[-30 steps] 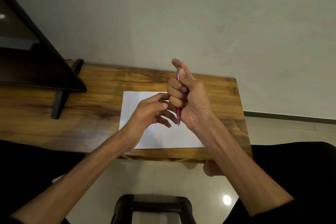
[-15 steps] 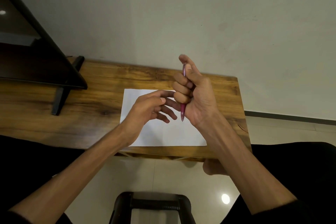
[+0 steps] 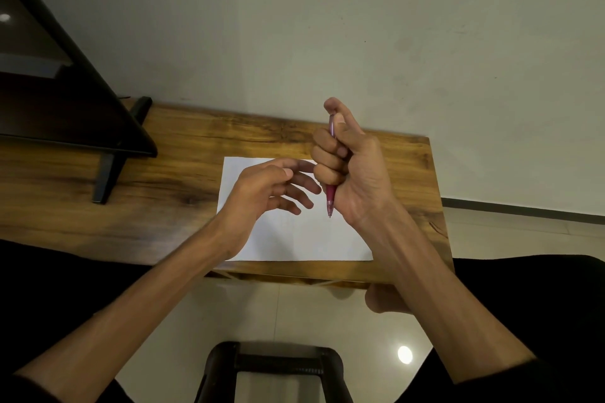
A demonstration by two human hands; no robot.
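Observation:
My right hand (image 3: 350, 167) grips a pink pen (image 3: 330, 199) in a fist above the table, tip pointing down toward me, thumb over its top end. A blank white sheet of paper (image 3: 311, 239) lies flat on the wooden table (image 3: 163, 199) under both hands. My left hand (image 3: 268, 190) hovers over the sheet just left of the pen, fingers spread and loosely bent, holding nothing. Its fingertips are close to my right fist.
A dark monitor (image 3: 59, 101) on a black stand (image 3: 108, 177) occupies the table's left side. A pale wall rises behind. Below the table's near edge are tiled floor, a black stool frame (image 3: 275, 366) and my foot (image 3: 386, 299).
My left hand has drawn slightly away from the right fist and its fingers have spread. My right hand keeps the pen, raised a little from a second ago.

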